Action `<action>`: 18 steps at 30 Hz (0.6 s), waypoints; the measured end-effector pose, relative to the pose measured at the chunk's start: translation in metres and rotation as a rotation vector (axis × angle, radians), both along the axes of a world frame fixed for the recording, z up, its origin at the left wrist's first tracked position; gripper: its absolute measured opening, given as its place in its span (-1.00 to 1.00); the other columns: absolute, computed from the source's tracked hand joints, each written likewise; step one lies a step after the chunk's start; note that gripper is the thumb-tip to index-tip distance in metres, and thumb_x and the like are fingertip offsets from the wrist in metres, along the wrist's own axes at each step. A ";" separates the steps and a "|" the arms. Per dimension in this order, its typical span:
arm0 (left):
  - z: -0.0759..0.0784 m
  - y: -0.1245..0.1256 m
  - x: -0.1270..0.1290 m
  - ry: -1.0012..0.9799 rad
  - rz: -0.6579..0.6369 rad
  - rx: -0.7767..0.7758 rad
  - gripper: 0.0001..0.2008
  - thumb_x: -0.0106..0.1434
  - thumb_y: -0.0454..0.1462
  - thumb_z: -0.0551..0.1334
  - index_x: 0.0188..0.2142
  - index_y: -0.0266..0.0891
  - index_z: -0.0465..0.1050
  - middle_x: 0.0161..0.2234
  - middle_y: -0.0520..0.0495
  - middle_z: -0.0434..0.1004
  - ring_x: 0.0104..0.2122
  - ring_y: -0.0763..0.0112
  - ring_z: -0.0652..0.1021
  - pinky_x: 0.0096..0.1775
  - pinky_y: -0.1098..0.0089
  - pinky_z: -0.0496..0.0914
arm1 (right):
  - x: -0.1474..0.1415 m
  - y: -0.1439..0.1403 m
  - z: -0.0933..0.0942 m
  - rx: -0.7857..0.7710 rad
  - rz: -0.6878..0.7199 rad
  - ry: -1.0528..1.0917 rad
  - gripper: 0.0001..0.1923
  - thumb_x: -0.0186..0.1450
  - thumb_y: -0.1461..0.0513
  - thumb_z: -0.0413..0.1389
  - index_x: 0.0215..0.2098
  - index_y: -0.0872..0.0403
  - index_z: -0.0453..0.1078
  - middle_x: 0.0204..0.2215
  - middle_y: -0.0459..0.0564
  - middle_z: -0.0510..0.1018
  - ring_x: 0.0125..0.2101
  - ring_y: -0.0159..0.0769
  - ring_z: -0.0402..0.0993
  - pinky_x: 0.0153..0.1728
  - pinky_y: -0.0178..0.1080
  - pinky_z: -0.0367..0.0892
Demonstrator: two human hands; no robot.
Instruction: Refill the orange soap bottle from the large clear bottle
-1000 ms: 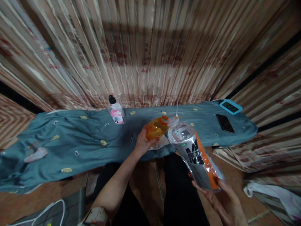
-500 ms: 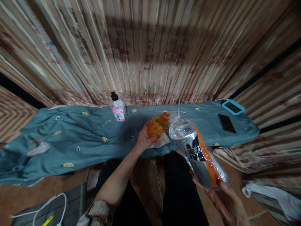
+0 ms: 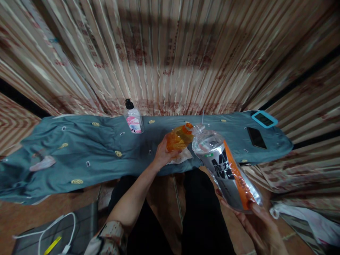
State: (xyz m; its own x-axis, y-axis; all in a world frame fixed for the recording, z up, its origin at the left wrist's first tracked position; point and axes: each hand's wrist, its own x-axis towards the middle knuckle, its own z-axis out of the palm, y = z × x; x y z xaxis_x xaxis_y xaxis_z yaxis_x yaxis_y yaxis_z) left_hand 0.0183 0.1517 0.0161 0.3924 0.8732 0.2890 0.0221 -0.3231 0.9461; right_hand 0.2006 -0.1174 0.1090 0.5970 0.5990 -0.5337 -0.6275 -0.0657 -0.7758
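My left hand point(image 3: 164, 152) is closed around an orange translucent bottle point(image 3: 178, 138), which tilts with its open mouth to the right. In my right hand point(image 3: 256, 223), gripped near the base, is a large clear plastic bottle point(image 3: 223, 170) with a silver, black and orange label. It slants so that its neck points up and left, right at the orange bottle's mouth. Whether the two rims touch I cannot tell. Behind the clear bottle's neck a thin pale stick point(image 3: 203, 117) shows. A crumpled white tissue point(image 3: 182, 157) lies below the orange bottle.
A pump bottle point(image 3: 134, 122) with a pink label stands on the teal cloth point(image 3: 101, 163). To the right lie a black phone point(image 3: 256, 137) and a blue-framed device point(image 3: 265, 119). A pale crumpled item point(image 3: 44, 163) is at left. Striped curtains point(image 3: 159, 53) hang behind.
Both bottles have shifted very slightly, the clear one a little to the right at its base. The view has tilted a touch; both hands keep their holds.
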 end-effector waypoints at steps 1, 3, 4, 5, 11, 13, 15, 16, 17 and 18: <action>0.000 0.000 0.000 -0.014 -0.011 -0.014 -0.20 0.05 -0.13 0.51 0.24 -0.19 0.29 0.11 -0.19 0.60 0.09 0.06 0.63 0.15 0.06 0.53 | 0.000 0.000 0.001 -0.008 -0.007 0.002 -0.33 -0.27 0.11 0.54 -0.13 -0.09 0.64 -0.21 0.06 0.76 -0.26 0.21 0.72 -0.22 0.23 0.64; -0.001 0.000 0.000 -0.047 -0.044 -0.048 -0.19 0.05 -0.11 0.52 0.24 -0.19 0.28 0.12 -0.20 0.60 0.08 0.07 0.63 0.14 0.05 0.53 | 0.000 0.000 0.003 -0.020 -0.012 -0.003 -0.19 -0.27 0.12 0.54 0.00 -0.08 0.60 -0.20 0.09 0.75 -0.25 0.24 0.71 -0.21 0.27 0.63; -0.001 0.000 0.000 -0.054 -0.047 -0.056 -0.19 0.05 -0.11 0.52 0.23 -0.19 0.28 0.11 -0.20 0.60 0.07 0.07 0.63 0.14 0.05 0.53 | 0.000 0.000 0.004 -0.023 -0.012 -0.011 -0.13 -0.25 0.13 0.54 0.08 -0.08 0.56 -0.18 0.10 0.75 -0.23 0.25 0.71 -0.20 0.28 0.63; -0.001 0.000 0.000 -0.057 -0.044 -0.061 -0.20 0.05 -0.11 0.52 0.23 -0.20 0.29 0.11 -0.20 0.60 0.07 0.07 0.63 0.14 0.04 0.53 | 0.000 0.000 0.004 -0.026 -0.009 -0.017 -0.07 -0.23 0.14 0.53 0.16 -0.07 0.51 -0.16 0.11 0.75 -0.22 0.25 0.71 -0.20 0.30 0.62; -0.004 0.000 0.001 -0.053 -0.021 -0.061 -0.19 0.04 -0.13 0.53 0.23 -0.18 0.29 0.10 -0.19 0.61 0.07 0.06 0.64 0.14 0.03 0.53 | 0.005 -0.005 0.000 -0.005 0.037 -0.038 0.03 -0.11 0.11 0.49 0.32 -0.07 0.35 -0.14 0.11 0.75 -0.18 0.27 0.70 -0.16 0.32 0.61; -0.004 0.000 0.002 -0.051 -0.020 -0.046 -0.20 0.05 -0.14 0.52 0.23 -0.18 0.29 0.09 -0.19 0.61 0.06 0.06 0.64 0.14 0.02 0.53 | 0.009 -0.008 -0.004 0.008 0.062 -0.029 0.00 -0.08 0.12 0.49 0.32 -0.07 0.35 -0.12 0.12 0.74 -0.16 0.28 0.70 -0.14 0.32 0.60; -0.003 0.000 0.002 -0.044 -0.014 -0.031 -0.22 0.05 -0.13 0.52 0.22 -0.18 0.31 0.08 -0.19 0.62 0.06 0.06 0.64 0.14 0.01 0.53 | 0.014 -0.010 -0.007 0.018 0.091 -0.018 -0.04 -0.05 0.11 0.48 0.31 -0.07 0.36 -0.07 0.13 0.73 -0.10 0.31 0.68 -0.09 0.36 0.58; -0.003 0.001 0.002 -0.043 -0.014 -0.027 -0.23 0.06 -0.13 0.52 0.21 -0.18 0.31 0.08 -0.19 0.62 0.06 0.06 0.64 0.14 0.01 0.53 | 0.015 -0.012 -0.008 0.020 0.111 -0.013 -0.07 -0.03 0.11 0.48 0.30 -0.07 0.38 -0.05 0.14 0.72 -0.06 0.33 0.66 -0.06 0.38 0.56; -0.002 0.001 0.002 -0.045 -0.018 -0.027 -0.23 0.05 -0.13 0.52 0.21 -0.18 0.31 0.08 -0.19 0.62 0.06 0.06 0.64 0.13 0.02 0.53 | 0.016 -0.013 -0.009 0.022 0.133 -0.010 -0.10 -0.03 0.10 0.48 0.28 -0.06 0.40 -0.04 0.15 0.71 -0.03 0.35 0.64 -0.03 0.40 0.53; -0.002 0.001 0.002 -0.047 -0.022 -0.029 -0.23 0.05 -0.13 0.52 0.21 -0.19 0.31 0.08 -0.18 0.62 0.05 0.07 0.64 0.13 0.03 0.54 | 0.016 -0.014 -0.009 0.024 0.148 -0.015 -0.13 -0.02 0.09 0.48 0.26 -0.05 0.43 -0.03 0.17 0.71 -0.02 0.36 0.63 -0.01 0.41 0.51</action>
